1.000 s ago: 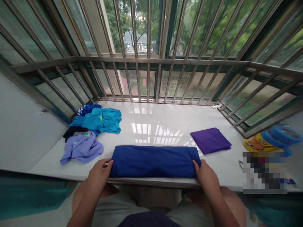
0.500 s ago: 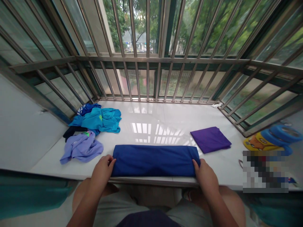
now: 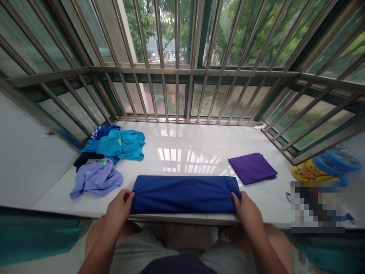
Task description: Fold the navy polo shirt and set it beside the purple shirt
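Now, the left hand (image 3: 118, 209) and the right hand (image 3: 248, 215) stand well apart, each clamped on one end of a long royal-blue fabric bundle (image 3: 185, 195). The bundle is folded into a flat band and lies between the hands, along the near edge of a glossy white tiled surface (image 3: 176, 142). Just beyond the right hand, a purple folded cloth (image 3: 252, 168) lies flat and neat, so two pieces look folded so far. Beyond the left hand, a loose heap looks yet to be done: a crumpled turquoise shirt (image 3: 119, 144), a rumpled lilac shirt (image 3: 97, 180), a dark blue garment (image 3: 104, 131) and a black garment (image 3: 85, 160). Farther out past the right hand sit a blue ring-shaped float (image 3: 336, 161) and a yellow cartoon-printed item (image 3: 309, 171). Steel window bars (image 3: 176, 95) rise beyond the surface.
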A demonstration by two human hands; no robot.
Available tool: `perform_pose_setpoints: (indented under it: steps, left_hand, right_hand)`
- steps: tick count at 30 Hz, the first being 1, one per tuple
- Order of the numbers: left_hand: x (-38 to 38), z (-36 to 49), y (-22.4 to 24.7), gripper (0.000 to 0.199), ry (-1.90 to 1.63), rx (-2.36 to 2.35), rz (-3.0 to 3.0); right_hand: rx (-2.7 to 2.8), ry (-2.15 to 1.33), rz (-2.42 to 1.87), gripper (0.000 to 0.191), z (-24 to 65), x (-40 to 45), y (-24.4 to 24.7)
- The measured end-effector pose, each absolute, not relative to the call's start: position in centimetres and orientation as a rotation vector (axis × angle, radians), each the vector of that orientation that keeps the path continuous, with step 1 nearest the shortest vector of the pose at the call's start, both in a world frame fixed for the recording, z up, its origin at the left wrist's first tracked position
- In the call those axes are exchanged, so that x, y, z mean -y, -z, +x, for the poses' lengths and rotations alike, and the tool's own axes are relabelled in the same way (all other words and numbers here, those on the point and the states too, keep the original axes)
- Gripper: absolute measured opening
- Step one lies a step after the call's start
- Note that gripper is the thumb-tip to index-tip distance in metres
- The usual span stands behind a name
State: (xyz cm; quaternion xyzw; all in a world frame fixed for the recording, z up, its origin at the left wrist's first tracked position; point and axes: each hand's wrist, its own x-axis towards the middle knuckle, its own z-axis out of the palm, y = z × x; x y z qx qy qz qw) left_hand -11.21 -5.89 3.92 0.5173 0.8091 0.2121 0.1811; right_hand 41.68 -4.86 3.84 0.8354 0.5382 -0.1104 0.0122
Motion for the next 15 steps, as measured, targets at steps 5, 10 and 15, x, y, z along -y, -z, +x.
perform_pose_setpoints:
  steps: [5, 10, 15]
  left_hand:
    - [5.2, -11.5, -3.9, 0.032, -0.685, -2.219, 1.304]
    - [5.3, -12.4, -3.1, 0.031, -0.531, -2.174, 1.322]
    - [6.4, -10.8, -2.8, 0.019, -0.562, -2.257, 1.690]
  right_hand:
    - [-1.681, 0.352, 2.601, 0.044, 41.6, 4.9, -4.1]
    - [-1.674, 0.372, 2.604, 0.046, 41.7, 4.9, -4.1]
    - [-1.602, 0.406, 2.667, 0.048, 43.3, 4.4, -4.3]
